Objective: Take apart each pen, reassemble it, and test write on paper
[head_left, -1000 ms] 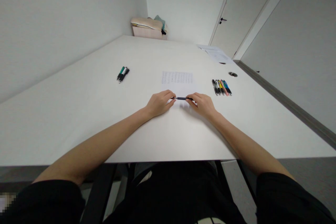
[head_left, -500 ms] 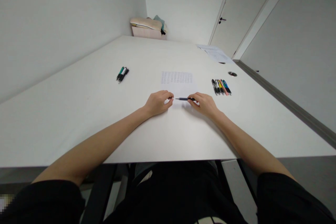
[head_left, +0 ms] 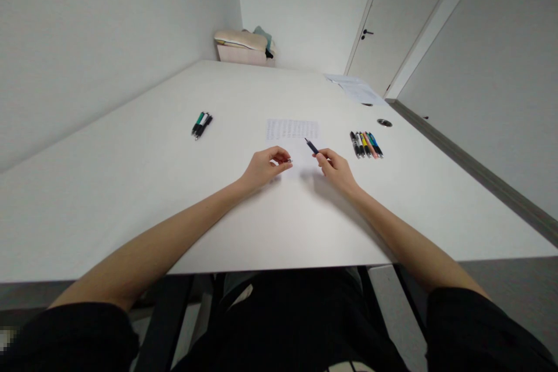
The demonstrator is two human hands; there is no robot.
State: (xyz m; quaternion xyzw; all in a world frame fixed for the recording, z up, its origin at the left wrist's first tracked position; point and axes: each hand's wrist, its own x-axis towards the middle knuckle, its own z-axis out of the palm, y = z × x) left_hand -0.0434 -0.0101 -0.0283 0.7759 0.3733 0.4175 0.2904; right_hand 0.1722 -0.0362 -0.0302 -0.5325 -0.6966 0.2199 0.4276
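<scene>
Between the thumb and fingertips of my left hand (head_left: pixel 263 166) is a small silver-and-dark pen part (head_left: pixel 289 160); its exact kind is too small to tell. My right hand (head_left: pixel 338 170) pinches a dark blue pen (head_left: pixel 311 146), its thin pointed end slanting up and to the left. A gap separates the pen from the small part. Both hands hover low over the near part of a white sheet of paper (head_left: pixel 294 148), which bears rows of faint print in its far half.
Several pens (head_left: pixel 366 145) lie side by side right of the paper. A small group of pens (head_left: pixel 201 125) lies to the left. Farther back are loose papers (head_left: pixel 360 90), a round desk fitting (head_left: pixel 384 122) and a box with folded cloth (head_left: pixel 242 55). The white table (head_left: pixel 261 238) ends near my body.
My right hand has turned the pen from lying level, pointing at my left hand, to slanting up and away. My left fingers have loosened slightly around the small part.
</scene>
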